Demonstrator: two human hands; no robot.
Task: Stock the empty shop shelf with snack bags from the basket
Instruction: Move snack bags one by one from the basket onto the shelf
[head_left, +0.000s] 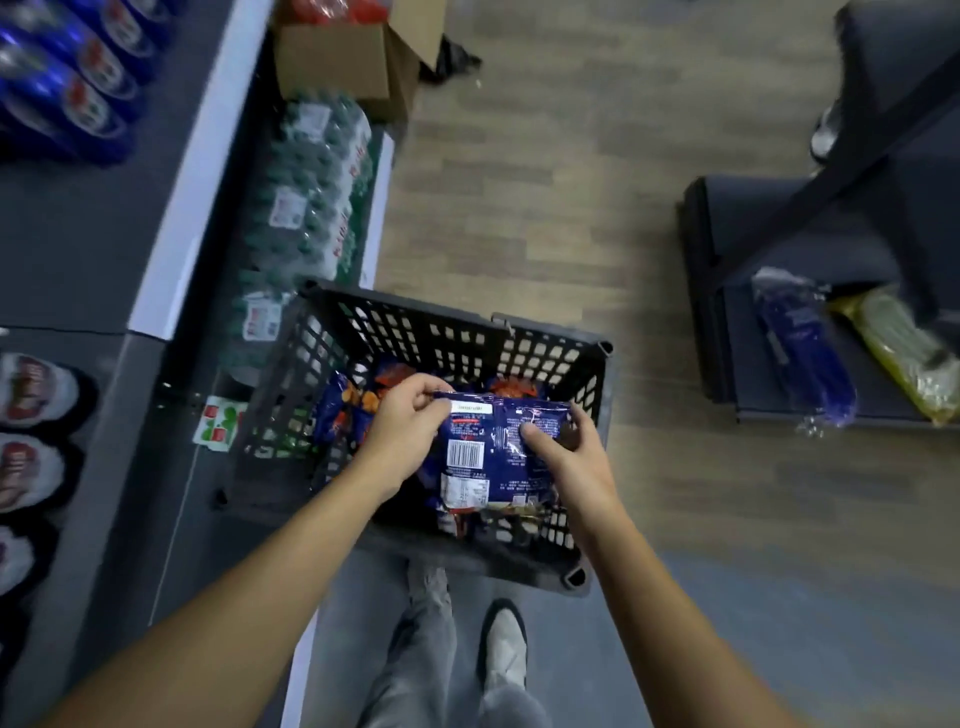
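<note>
Reaching forward and down with both bare forearms, angled inward toward each other. Pinching the upper left corner of a snack bag (483, 447) with the left grip (410, 423), fingers curled over the edge, wrist slightly bent. Clamping the bag's right side with the right grip (574, 457), thumb pressed flat on top, fingers wrapped round the edge.

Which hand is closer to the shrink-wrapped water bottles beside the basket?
Left. The left hand pinches the snack bag on the side nearest the water bottles; the right hand holds its far side.
</note>
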